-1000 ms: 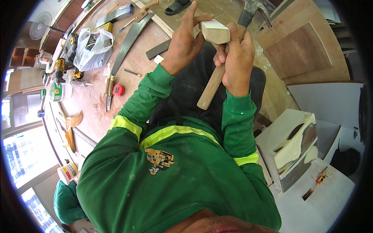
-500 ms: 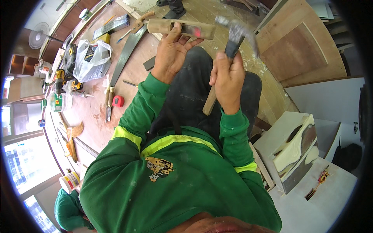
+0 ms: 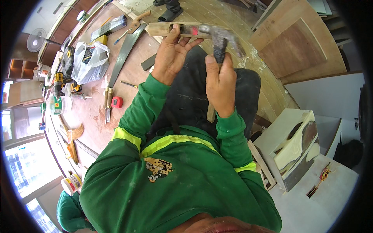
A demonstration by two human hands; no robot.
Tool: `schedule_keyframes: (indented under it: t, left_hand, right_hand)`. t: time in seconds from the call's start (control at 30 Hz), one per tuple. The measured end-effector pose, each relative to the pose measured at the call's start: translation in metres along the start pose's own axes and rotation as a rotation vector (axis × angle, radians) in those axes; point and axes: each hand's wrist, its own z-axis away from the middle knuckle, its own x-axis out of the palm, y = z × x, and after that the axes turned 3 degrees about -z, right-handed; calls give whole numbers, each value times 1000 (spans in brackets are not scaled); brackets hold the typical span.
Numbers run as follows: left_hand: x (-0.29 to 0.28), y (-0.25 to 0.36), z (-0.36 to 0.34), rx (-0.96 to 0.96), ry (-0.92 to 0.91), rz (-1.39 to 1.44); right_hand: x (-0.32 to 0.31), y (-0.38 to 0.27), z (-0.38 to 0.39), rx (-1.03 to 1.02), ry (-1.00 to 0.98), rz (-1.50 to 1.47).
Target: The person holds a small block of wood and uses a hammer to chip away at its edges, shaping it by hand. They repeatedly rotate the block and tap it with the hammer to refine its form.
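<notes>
1. The left hand (image 3: 171, 54) is gripping a short wooden block (image 3: 163, 29), thumb on top and fingers spread beneath, holding it out in front of the knees above the plywood floor (image 3: 97, 112).
2. The right hand (image 3: 220, 83) is clenching the wooden handle of a hammer (image 3: 220, 40); its metal head is blurring just right of the block's end.
3. A handsaw (image 3: 120, 58) is lying on the floor to the left, with a red tape measure (image 3: 116, 101) near its handle.
4. A white plastic bag (image 3: 89, 60) is sitting further left, beside a drill (image 3: 59, 80).
</notes>
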Motion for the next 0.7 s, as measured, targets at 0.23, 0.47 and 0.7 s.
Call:
schedule_keyframes:
  t: [0.23,0.47,0.7]
  left_hand:
    - [5,3,1,14,-9,-30]
    - [2,5,9,28,4,-70]
    - [7,9,34,355,-334,-876]
  right_hand:
    - [0,-1,6,-141,15,38]
    - [-5,1,7,-1,63,-148]
    - [-17,3,0,176,75,-425]
